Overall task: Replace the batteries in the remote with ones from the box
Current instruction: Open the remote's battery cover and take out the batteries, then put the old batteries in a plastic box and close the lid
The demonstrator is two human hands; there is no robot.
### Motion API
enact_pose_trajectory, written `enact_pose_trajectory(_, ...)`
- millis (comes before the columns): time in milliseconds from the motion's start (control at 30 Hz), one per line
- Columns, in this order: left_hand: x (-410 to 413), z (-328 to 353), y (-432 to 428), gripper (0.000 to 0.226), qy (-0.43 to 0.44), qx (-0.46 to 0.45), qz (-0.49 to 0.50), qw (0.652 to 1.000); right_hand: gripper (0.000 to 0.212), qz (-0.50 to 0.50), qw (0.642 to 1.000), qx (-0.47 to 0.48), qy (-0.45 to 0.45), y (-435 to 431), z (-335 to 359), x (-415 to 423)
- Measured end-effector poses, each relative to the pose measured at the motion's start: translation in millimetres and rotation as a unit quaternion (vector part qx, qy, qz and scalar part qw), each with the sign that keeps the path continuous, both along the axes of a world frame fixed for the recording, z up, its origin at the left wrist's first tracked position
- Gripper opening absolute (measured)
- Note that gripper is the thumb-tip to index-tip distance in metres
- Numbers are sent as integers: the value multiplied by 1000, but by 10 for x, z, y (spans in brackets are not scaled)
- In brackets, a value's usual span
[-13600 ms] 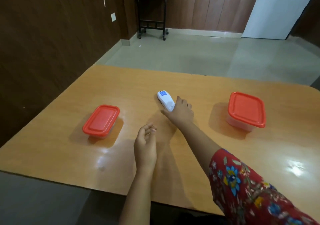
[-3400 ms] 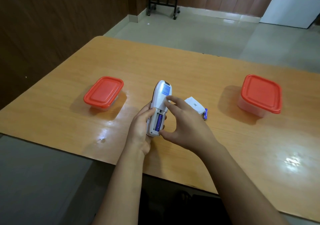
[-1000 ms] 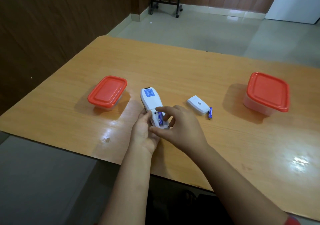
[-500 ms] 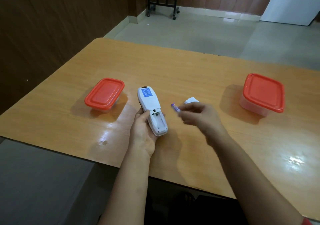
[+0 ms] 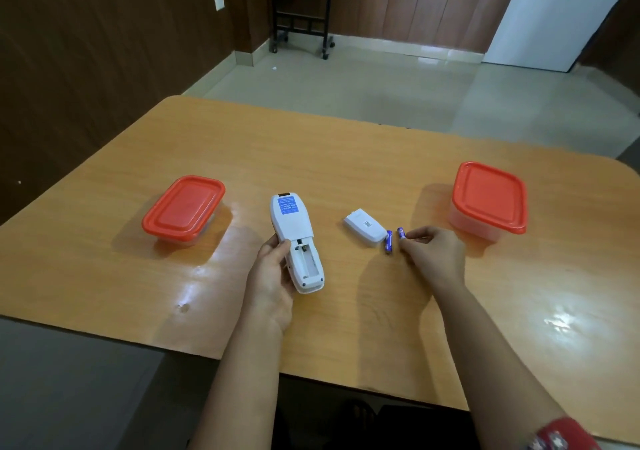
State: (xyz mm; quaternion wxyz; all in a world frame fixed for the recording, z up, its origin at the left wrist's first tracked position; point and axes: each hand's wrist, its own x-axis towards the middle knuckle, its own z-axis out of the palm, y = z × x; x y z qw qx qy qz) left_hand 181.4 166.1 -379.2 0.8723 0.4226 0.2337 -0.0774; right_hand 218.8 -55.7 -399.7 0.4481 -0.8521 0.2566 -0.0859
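Note:
The white remote (image 5: 294, 238) lies face down, its battery bay open and empty, and my left hand (image 5: 272, 276) grips its lower end. Its white battery cover (image 5: 364, 231) rests on the table to the right. One blue battery (image 5: 389, 241) lies beside the cover. My right hand (image 5: 433, 252) pinches a second blue battery (image 5: 401, 232) right next to the first, at or just above the tabletop. Two clear boxes with red lids stand closed: a small box (image 5: 183, 207) at the left and a larger box (image 5: 488, 200) at the right.
The orange wooden table (image 5: 311, 151) has rounded far corners, and its near edge runs just under my forearms. Beyond it are a tiled floor, dark wood walls and a black wheeled stand (image 5: 301, 27).
My right hand has carried the second battery from beside the remote over to the first battery by the cover. The left hand keeps its hold on the remote.

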Motion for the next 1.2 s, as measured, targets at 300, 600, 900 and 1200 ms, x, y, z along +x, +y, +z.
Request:
enact_pose_trajectory(300, -14, -18, 15, 38, -3, 63, 0, 998, 29, 40, 994, -100, -4, 101, 82, -24)
enact_pose_trajectory(600, -26, 3, -29, 36, 4, 52, 3, 999, 52, 332, 940, -83, 15, 949, 372, -431)
enact_pose_trajectory(900, -19, 33, 60, 23, 11, 134, 65, 989, 27, 205, 968, -134, -46, 1014, 153, -111)
enact_pose_trajectory(1200, -70, 97, -31, 19, -29, 172, 19, 984, 38, 225, 961, -147, -71, 828, 102, -85)
